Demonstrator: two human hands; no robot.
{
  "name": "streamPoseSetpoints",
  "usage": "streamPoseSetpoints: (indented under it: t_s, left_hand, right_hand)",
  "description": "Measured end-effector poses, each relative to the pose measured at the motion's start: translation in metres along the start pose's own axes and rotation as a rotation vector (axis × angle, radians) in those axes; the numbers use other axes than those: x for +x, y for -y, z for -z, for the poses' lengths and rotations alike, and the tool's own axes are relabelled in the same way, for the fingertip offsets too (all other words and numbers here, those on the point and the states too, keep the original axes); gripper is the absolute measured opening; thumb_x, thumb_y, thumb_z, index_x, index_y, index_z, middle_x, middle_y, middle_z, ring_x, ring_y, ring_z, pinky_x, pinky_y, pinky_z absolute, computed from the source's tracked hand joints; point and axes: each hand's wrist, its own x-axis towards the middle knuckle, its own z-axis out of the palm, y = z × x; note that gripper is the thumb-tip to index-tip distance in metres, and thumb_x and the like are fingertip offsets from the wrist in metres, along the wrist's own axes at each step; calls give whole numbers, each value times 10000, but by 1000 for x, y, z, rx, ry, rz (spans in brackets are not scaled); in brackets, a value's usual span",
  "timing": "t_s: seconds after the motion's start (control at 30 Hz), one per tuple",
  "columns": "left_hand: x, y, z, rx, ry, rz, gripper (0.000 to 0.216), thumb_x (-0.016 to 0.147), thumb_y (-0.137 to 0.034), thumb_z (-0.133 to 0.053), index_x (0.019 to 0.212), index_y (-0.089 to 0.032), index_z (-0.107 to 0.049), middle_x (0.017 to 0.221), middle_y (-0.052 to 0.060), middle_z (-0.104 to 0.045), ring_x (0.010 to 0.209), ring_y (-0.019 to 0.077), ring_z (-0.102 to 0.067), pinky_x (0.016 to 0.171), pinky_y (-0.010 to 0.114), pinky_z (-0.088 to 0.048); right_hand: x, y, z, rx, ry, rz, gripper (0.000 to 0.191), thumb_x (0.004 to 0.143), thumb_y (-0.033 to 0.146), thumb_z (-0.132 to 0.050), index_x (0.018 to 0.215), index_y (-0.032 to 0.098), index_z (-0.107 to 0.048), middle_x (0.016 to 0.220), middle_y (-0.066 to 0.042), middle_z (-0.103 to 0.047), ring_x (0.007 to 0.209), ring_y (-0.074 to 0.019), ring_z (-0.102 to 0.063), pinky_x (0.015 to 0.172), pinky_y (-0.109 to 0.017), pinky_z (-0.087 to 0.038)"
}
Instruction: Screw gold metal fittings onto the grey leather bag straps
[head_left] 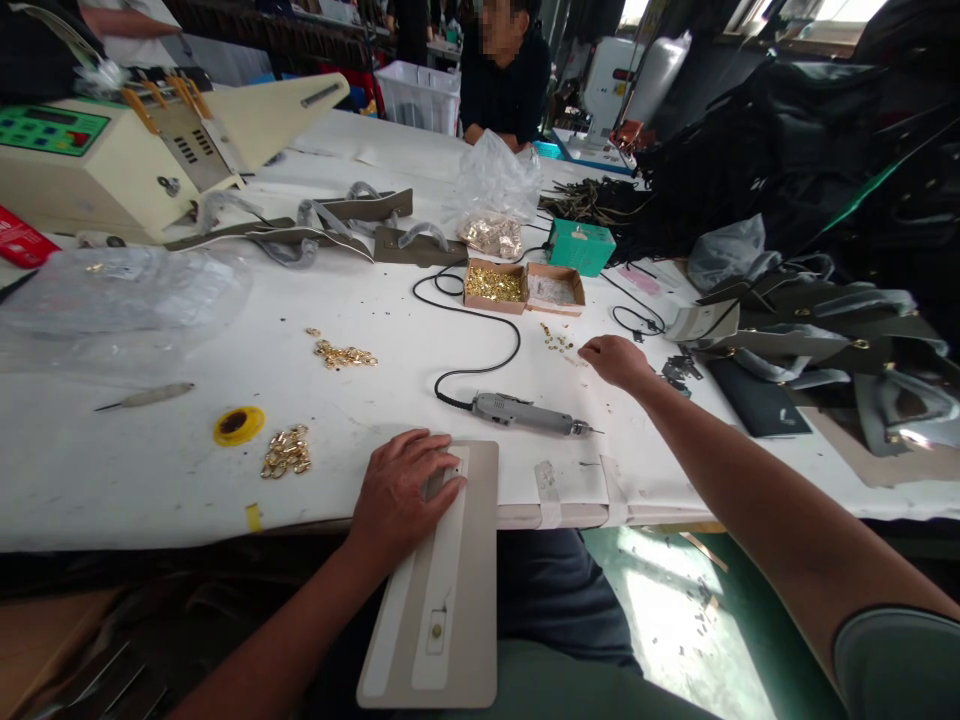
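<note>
My left hand (401, 490) lies with its fingers stretched over the upper end of a beige bag panel (480, 590). The panel juts over the table's front edge toward my lap. A small metal piece (436, 632) is set in the panel's lower part. My right hand (616, 360) reaches out over the table, fingertips pinched together beside a scatter of small brass-coloured parts (559, 342). Whatever is between those fingertips is too small to see. Between my hands an electric screwdriver (525, 412) lies on its side, its bit pointing right.
Cardboard boxes of gold bits (495, 285) and pale bits (555, 290) stand behind, near a green box (581, 247). Gold clasps (286, 452), yellow tape (238, 425) and an awl (150, 396) lie left. Bag pieces (795, 340) pile up right. A person (506, 75) sits opposite.
</note>
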Motion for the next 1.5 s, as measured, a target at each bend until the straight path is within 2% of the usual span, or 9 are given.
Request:
streamPoseSetpoints:
  t_s: [0.2,0.37,0.5,0.7,0.8,0.9,1.17,1.33,1.5]
  left_hand:
    - [0,2,-2,3,-5,0,140,884,-333,-697,991,-300,-781,1296,23,-760,1310,329,-597,1089,532,-454]
    - [0,4,-3,8,-6,-21,150,892,-349,-690,1004,-301,-778,1295,21,-758,1302,323,-604,1081,528,-467]
    - [0,4,-3,18,-17,-48,146,900,-342,-692,1009,-289,-773,1290,30,-758,1290,313,-609,1072,510,-475]
    - [1,5,-4,33,-19,-49,139,896,-341,-703,1006,-290,-771,1292,31,-758,1295,314,-607,1074,507,-475]
    - [0,5,-4,36,-13,-39,146,897,-350,-701,1011,-294,-773,1294,32,-759,1301,319,-604,1068,513,-470]
    - [-1,5,-4,30,-10,-34,147,894,-344,-697,1010,-297,-775,1295,26,-758,1307,319,-601,1068,512,-469]
    - [0,4,-4,12,1,-10,166,900,-368,-682,1004,-284,-780,1295,30,-758,1313,325,-588,1082,534,-457]
    - [0,1,-2,14,13,5,171,901,-366,-681,1007,-283,-787,1303,31,-754,1312,324,-585,1092,536,-455]
    - [0,0,-2,5,-1,8,155,896,-340,-689,1004,-281,-784,1297,24,-756,1315,328,-589,1097,548,-454]
  right_hand:
    - [-47,-45,19,64,-16,52,275,921,432,-625,974,244,-817,971,-42,-798,869,-220,-706,717,-287,-450]
    - [-102,-97,-4,126,83,39,235,883,429,-688,1001,276,-820,979,-26,-802,840,-217,-718,769,-309,-502]
    - [-125,-112,-24,182,14,24,251,878,421,-676,1024,274,-818,1048,-29,-787,866,-216,-710,801,-319,-512]
    - [-120,-102,-19,175,17,-28,232,899,380,-623,964,264,-813,946,-27,-793,864,-233,-706,752,-321,-478]
    - [-112,-97,-15,156,-19,-56,308,876,349,-644,1127,261,-798,920,-29,-795,840,-237,-706,737,-323,-471]
    - [-103,-94,-14,250,-62,-47,436,858,350,-660,1270,233,-746,844,-20,-786,768,-221,-702,719,-314,-482]
    - [-69,-48,-22,487,-36,12,307,877,387,-610,1042,212,-801,807,-39,-783,770,-206,-697,718,-291,-502]
    - [-51,-31,-34,460,25,0,296,898,372,-581,1014,196,-789,769,-33,-749,650,-170,-630,607,-274,-448]
    - [-48,-25,-32,379,53,1,255,906,358,-598,973,203,-790,832,-29,-759,716,-166,-634,673,-277,-439]
